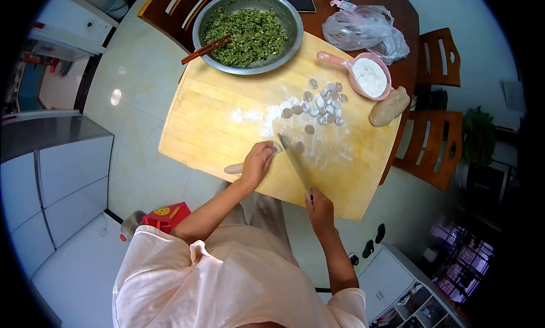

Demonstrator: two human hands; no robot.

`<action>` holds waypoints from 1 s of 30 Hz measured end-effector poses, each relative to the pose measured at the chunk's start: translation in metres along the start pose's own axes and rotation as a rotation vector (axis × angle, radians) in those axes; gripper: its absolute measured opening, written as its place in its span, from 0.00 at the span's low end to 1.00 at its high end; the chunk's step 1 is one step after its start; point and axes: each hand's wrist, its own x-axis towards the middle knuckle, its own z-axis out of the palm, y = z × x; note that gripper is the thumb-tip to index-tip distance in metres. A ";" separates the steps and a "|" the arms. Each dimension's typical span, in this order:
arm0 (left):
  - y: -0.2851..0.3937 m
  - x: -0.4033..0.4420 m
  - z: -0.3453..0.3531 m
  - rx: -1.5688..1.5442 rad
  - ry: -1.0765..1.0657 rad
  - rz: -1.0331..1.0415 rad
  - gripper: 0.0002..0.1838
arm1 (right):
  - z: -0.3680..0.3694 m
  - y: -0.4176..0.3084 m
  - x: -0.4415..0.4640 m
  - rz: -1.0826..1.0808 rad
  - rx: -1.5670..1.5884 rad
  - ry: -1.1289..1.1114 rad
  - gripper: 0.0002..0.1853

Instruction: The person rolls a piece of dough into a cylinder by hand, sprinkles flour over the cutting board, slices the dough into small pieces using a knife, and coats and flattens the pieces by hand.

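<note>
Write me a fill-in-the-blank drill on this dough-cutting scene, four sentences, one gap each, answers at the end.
The right hand grips the handle of a ____.
The left hand is on a roll of ____, on the wooden board.
A pair of ____ rests in the metal bowl of chopped green filling.
The flour is in a handled bowl coloured ____.

Missing words: knife; dough; chopsticks; pink.

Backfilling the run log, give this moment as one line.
left hand: holding dough roll | right hand: gripping knife, blade by roll's end | dough pieces: scattered on floured board | bowl: green mixture, chopsticks
</note>
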 end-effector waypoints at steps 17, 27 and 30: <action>-0.001 0.004 -0.005 -0.071 -0.025 -0.030 0.05 | -0.004 -0.011 -0.002 -0.002 -0.155 -0.134 0.09; -0.003 0.000 -0.001 0.000 -0.024 0.035 0.05 | 0.044 0.005 0.051 -0.013 -0.204 -0.111 0.10; -0.004 0.001 -0.008 0.061 -0.079 0.059 0.07 | 0.044 0.012 0.053 -0.042 -0.103 -0.097 0.10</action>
